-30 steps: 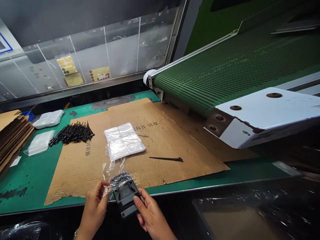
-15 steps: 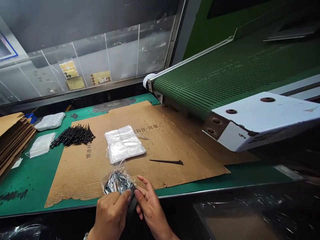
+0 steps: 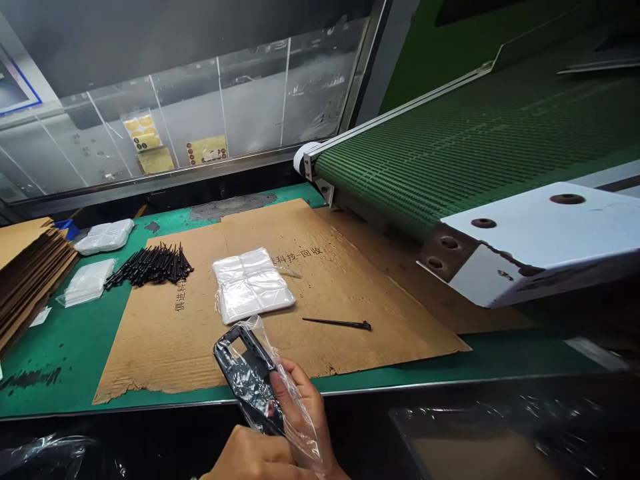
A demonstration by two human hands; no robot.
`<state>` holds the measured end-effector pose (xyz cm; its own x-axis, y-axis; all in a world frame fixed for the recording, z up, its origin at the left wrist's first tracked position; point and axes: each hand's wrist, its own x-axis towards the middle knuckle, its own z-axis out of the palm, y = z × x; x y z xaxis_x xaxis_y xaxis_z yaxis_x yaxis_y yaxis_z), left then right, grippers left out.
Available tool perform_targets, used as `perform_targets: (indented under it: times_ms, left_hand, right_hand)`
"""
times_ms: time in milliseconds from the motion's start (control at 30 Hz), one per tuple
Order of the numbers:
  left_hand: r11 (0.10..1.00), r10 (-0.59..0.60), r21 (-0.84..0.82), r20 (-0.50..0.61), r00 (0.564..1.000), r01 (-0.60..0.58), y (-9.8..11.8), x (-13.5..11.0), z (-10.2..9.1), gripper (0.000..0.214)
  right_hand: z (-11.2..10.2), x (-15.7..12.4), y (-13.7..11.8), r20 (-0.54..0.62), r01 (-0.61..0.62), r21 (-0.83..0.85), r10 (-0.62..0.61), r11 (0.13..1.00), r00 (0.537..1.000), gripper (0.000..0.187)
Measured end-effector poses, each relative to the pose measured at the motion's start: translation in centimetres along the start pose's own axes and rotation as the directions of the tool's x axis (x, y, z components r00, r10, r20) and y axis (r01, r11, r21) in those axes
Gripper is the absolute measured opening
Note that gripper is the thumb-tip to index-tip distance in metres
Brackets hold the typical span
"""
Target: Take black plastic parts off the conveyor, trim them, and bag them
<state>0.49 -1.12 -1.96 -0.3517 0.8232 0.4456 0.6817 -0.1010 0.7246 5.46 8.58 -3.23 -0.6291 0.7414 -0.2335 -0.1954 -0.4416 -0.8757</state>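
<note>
A black plastic part inside a clear plastic bag is held up over the table's front edge. My right hand grips the part from the right, thumb pressed on its face. My left hand sits low at the bottom edge, fingers curled against the bag's lower end. On the cardboard sheet lie a stack of clear bags and one loose black pin.
A bundle of black pins and white bag packs lie at the left, beside a stack of cardboard. A green conveyor with a white end bracket overhangs the right side. A dark bin lies below right.
The black part has gone fully into the bag and now tilts up to the left. My left hand dropped lower toward the bottom edge; my right hand holds the bagged part.
</note>
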Motion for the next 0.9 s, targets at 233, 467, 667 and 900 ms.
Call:
perform_targets:
  times_ms: [233,467,667,900]
  left_hand:
    - [0.336,-0.861,-0.885,-0.151,0.485,0.321,-2.0,0.8,-2.5,0.044]
    - [-0.234,-0.870,-0.942,0.314,0.382,0.240,-2.5,2.1,-3.4,0.019]
    - [-0.197,-0.923,-0.968,0.236,0.303,0.156,-2.6,1.9,-3.7,0.013]
    - [0.296,-0.938,-0.945,-0.261,0.227,0.137,-1.3,1.4,-3.8,0.023]
  right_hand:
    - [0.8,-1.4,-1.2,0.099,0.005,-0.022,-0.003,1.000,0.995,0.040]
    - [0.3,-1.0,-0.3,0.193,-0.017,-0.176,0.051,0.984,0.980,0.049]
    - [-2.8,-1.8,-2.4,0.506,-0.223,-0.159,0.273,0.962,0.818,0.049]
    - [-4.4,-1.7,-4.0,0.226,0.309,-0.347,-0.240,0.886,0.944,0.032]
